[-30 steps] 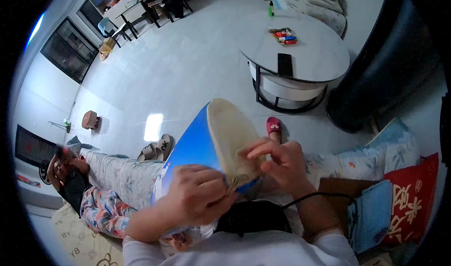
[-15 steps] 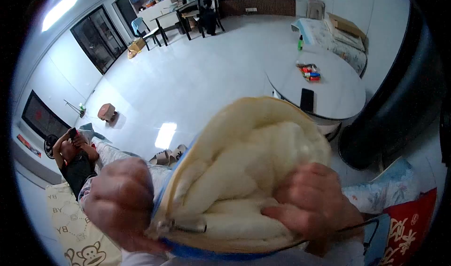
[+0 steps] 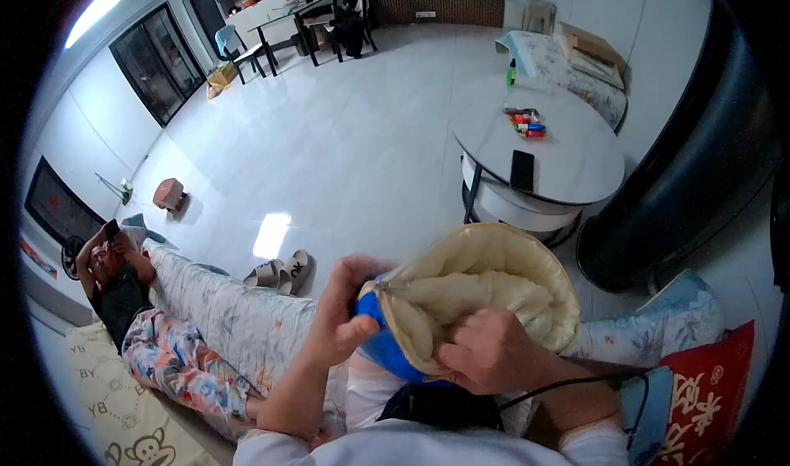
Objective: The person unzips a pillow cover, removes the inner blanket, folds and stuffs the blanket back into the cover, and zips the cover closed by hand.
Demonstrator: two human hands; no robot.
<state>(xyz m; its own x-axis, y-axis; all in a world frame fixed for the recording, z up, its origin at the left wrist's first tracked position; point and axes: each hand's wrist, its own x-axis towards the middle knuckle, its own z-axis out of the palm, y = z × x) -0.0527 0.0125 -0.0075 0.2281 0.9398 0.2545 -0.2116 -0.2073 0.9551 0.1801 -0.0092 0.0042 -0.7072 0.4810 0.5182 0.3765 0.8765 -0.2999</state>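
Over the person's lap [image 3: 374,392], a blue padded cover [image 3: 485,289] gapes, showing its cream lining [image 3: 543,297]. The left hand [image 3: 339,308] is clamped on its blue side, at the corner beside the metal zip pull [image 3: 392,285]. The right hand [image 3: 492,349] is curled in against the lining, fingertips hidden, so I cannot tell whether they grip it. A red cushion [image 3: 716,388] lies off to the right; to the left, another person [image 3: 123,301] reclines by a floral quilt [image 3: 230,326], holding up a phone [image 3: 111,229]. Farther off, a pair of sandals [image 3: 296,272] rests on the floor [image 3: 329,153], and the table [image 3: 580,149] carries a black phone [image 3: 522,170], colourful packets [image 3: 527,123] and a green bottle [image 3: 512,74]
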